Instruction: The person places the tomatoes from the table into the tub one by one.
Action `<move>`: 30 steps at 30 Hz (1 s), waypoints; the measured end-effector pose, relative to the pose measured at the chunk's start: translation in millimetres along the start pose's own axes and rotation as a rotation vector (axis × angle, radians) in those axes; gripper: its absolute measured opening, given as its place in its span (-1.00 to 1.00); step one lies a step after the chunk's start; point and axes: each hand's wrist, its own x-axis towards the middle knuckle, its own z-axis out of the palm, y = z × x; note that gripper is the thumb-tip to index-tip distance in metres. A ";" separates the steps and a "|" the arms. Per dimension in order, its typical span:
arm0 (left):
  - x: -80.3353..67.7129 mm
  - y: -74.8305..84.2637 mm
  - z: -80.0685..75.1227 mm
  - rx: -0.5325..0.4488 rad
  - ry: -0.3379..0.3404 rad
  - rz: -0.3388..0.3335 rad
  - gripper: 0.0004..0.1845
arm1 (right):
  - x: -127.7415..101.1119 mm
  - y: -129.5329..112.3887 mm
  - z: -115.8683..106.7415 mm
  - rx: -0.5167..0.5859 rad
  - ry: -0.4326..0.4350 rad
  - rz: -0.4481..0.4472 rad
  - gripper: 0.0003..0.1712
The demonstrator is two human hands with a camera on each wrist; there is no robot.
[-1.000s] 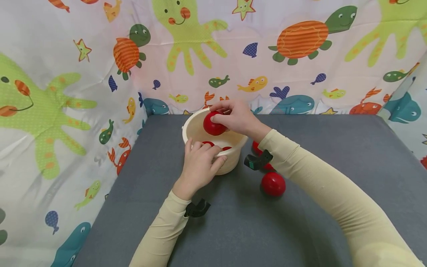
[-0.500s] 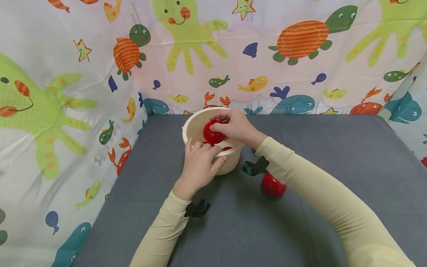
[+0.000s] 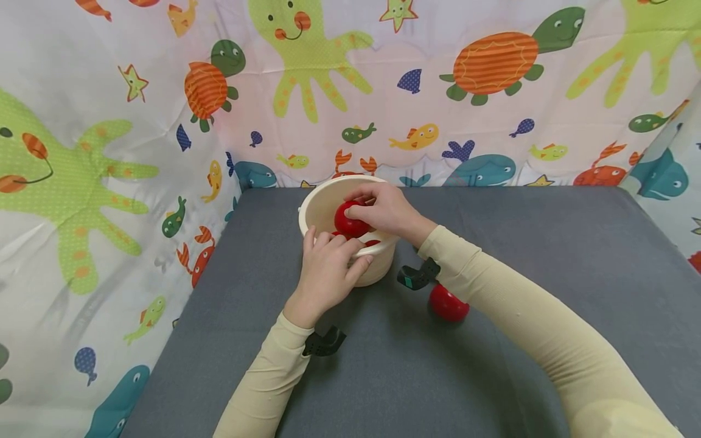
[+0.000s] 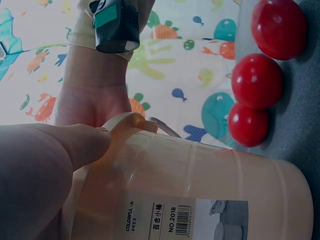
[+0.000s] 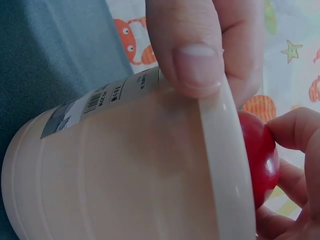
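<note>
Fingers of the right hand [image 3: 386, 211] curl around a red ball [image 3: 350, 220], holding it inside the mouth of the cream bucket [image 3: 320, 210]. The left hand [image 3: 328, 267] grips the bucket's near rim, thumb outside against the wall, fingers hooked over the edge. The bucket stands on the grey table [image 3: 547, 243], toward its far left. More red balls [image 3: 372, 243] lie in the bucket. To the bucket's right, three loose balls [image 4: 256, 81] rest on the table, the nearest one [image 3: 448, 303] beside the right forearm.
</note>
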 end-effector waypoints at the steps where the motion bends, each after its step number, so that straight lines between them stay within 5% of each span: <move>1: -0.2 0.1 -0.1 0.000 0.001 0.000 -0.71 | 0.2 0.1 0.3 -0.005 0.000 0.002 -0.55; 30: -1.0 -0.6 0.2 0.014 0.021 0.013 -0.73 | -2.7 0.4 2.2 -0.014 0.027 0.028 -0.63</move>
